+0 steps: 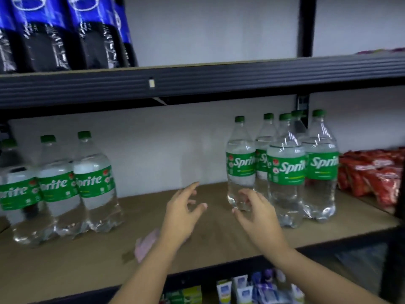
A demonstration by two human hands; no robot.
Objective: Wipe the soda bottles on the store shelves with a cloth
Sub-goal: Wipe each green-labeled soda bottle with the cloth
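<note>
Clear Sprite bottles with green labels and caps stand on the wooden middle shelf (65, 266). One group (59, 187) is at the left, another group (285, 163) at the right. My left hand (184, 213) hovers open over the gap between the groups. My right hand (257, 216) is open, fingers spread, just in front of the base of the nearest right-group bottle (240, 163). A pale pink cloth (145, 243) lies on the shelf boards, left of my left forearm and partly hidden by it. Neither hand holds anything.
Dark cola bottles with blue labels (65, 34) stand on the upper shelf at the left. Red snack packets (372, 174) are piled at the right end of the middle shelf. Small boxed goods (241, 290) fill the shelf below. A black upright post (305, 25) runs at the back right.
</note>
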